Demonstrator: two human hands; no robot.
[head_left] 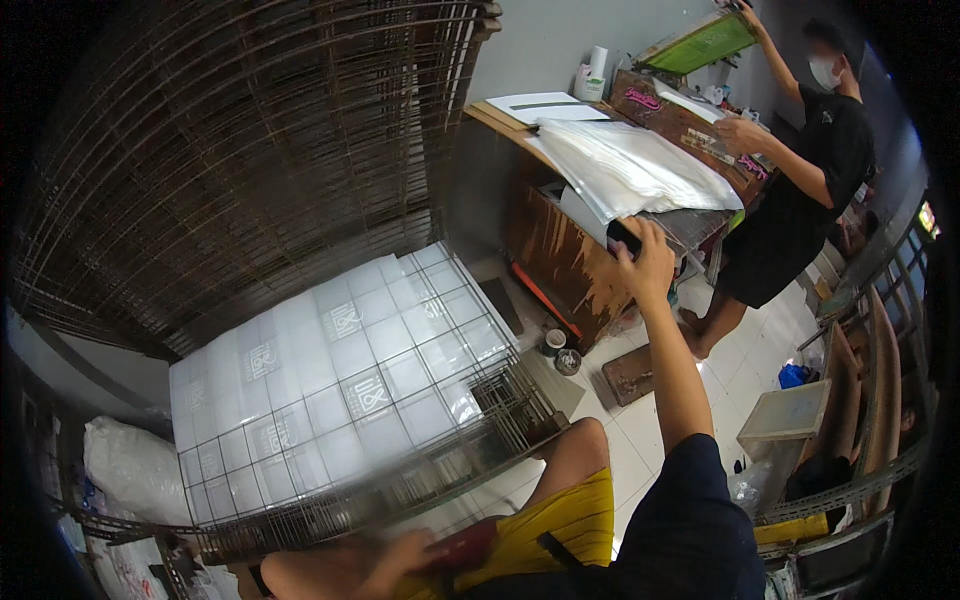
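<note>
My right arm reaches forward to the near corner of a stack of clear plastic bags or sheets (640,165) on a worn wooden worktable (560,245). There my right hand (650,262) is closed around a small black object (624,238); its kind is not clear. Low in the picture, beside my yellow shorts, my left hand (400,558) is smeared by motion. A dark red patch (468,546) lies right by its fingers, and I cannot tell whether it is held. Printed translucent plastic sheets (290,385) lie on a wire drying rack (330,515) to my left.
Raised wire rack shelves (250,140) stand over the sheets. Across the worktable, a masked co-worker (815,170) lifts a green-meshed screen frame (700,45). Small cans (567,361) and a brown footboard (628,377) rest on the tiled floor. A white sack (135,465) sits far left.
</note>
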